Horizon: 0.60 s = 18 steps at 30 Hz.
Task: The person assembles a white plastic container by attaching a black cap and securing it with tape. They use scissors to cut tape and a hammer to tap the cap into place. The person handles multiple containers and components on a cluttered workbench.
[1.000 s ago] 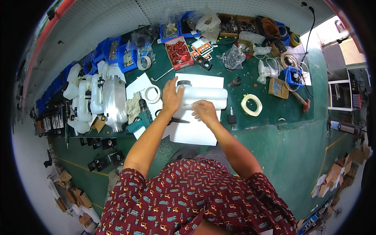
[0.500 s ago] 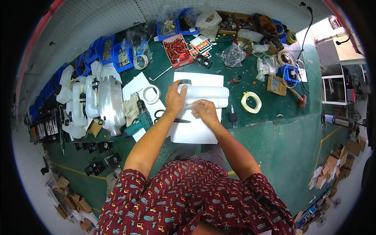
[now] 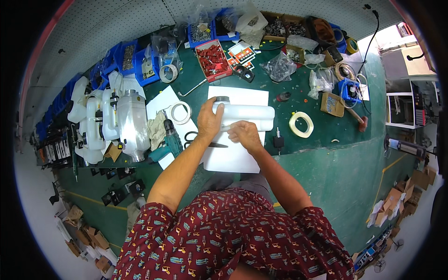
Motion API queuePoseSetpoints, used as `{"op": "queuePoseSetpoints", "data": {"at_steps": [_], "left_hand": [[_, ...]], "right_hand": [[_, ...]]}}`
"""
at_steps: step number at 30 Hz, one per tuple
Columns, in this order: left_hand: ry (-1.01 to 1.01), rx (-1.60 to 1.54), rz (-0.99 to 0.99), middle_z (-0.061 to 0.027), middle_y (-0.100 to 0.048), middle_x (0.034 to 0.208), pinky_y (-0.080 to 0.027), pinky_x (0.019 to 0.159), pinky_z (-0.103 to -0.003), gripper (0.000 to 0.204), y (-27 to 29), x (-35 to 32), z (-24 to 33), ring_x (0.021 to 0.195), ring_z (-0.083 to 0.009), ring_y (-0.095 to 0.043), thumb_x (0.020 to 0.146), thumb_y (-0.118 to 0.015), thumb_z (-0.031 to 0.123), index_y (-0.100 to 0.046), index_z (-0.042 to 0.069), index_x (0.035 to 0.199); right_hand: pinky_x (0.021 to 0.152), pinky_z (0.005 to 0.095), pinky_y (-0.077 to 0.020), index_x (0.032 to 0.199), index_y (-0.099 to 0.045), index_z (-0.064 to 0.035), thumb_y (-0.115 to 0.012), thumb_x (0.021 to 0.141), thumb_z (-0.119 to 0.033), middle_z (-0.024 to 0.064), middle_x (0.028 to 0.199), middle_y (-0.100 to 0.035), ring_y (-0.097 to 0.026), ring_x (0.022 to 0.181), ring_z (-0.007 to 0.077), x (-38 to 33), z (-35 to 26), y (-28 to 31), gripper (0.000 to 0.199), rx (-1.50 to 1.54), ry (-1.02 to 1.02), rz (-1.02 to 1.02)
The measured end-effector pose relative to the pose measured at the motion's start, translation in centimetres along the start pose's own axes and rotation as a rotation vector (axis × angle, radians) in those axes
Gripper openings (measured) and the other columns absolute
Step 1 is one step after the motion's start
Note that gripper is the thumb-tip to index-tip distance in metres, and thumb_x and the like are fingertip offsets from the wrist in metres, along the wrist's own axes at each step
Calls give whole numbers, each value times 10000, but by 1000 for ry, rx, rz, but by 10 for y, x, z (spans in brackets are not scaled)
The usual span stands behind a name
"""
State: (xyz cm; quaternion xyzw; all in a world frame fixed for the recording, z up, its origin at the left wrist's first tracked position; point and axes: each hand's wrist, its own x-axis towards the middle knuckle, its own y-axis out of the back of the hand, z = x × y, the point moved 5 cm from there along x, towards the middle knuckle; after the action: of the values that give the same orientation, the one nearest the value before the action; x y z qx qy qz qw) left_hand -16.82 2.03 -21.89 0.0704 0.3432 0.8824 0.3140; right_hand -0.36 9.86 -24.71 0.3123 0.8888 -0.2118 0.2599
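Note:
A white plastic tank (image 3: 247,112) with a dark cap (image 3: 221,99) at its left end lies on white paper sheets (image 3: 233,158) in front of me. My left hand (image 3: 210,120) is wrapped round the tank's left end, thumb on top by the cap. At its near side my right hand (image 3: 245,134) is closed in a pinch, fingertips close to the tank's lower edge; whatever is between them is too small to make out. Black-handled scissors (image 3: 214,144) lie partly under my left forearm, blades on the paper.
Left of the paper are a teal drill (image 3: 172,139), a tape roll (image 3: 180,112) and several white tanks (image 3: 93,123). To the right lie another tape roll (image 3: 300,124), a black tool (image 3: 278,140) and a hammer (image 3: 359,119). A box of red parts (image 3: 213,60) stands behind.
The view has shifted very slightly. My left hand keeps its hold on the tank, and my right hand's fingers have moved only a little at its near side.

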Motion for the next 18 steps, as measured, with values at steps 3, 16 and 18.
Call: {"op": "queuePoseSetpoints", "data": {"at_steps": [3, 16, 18], "left_hand": [[8, 6, 1, -281, -653, 1296, -506, 1022, -501, 507, 1, 0, 1, 1189, -446, -636, 1006, -658, 368, -622, 25, 1378], [0, 33, 14, -279, -657, 1288, -512, 1020, -496, 499, 0, 0, 4, 1181, -443, -641, 1006, -661, 358, -634, 28, 1379], [-2, 43, 12, -282, -656, 1289, -513, 1018, -497, 499, 0, 1, 5, 1179, -445, -641, 1008, -659, 358, -637, 26, 1380]], "right_hand": [[658, 274, -604, 1099, -697, 63, -669, 1021, -163, 132, 906, -746, -733, 753, 178, 1, -2, 1, 240, -6, -14, -17], [690, 306, -633, 1128, -677, 105, -650, 1034, -133, 184, 932, -744, -757, 778, 222, 3, 3, -2, 257, 37, -10, -70], [690, 305, -630, 1134, -675, 106, -645, 1036, -128, 181, 931, -742, -752, 775, 218, 2, 9, -6, 256, 51, -28, -67]]}}
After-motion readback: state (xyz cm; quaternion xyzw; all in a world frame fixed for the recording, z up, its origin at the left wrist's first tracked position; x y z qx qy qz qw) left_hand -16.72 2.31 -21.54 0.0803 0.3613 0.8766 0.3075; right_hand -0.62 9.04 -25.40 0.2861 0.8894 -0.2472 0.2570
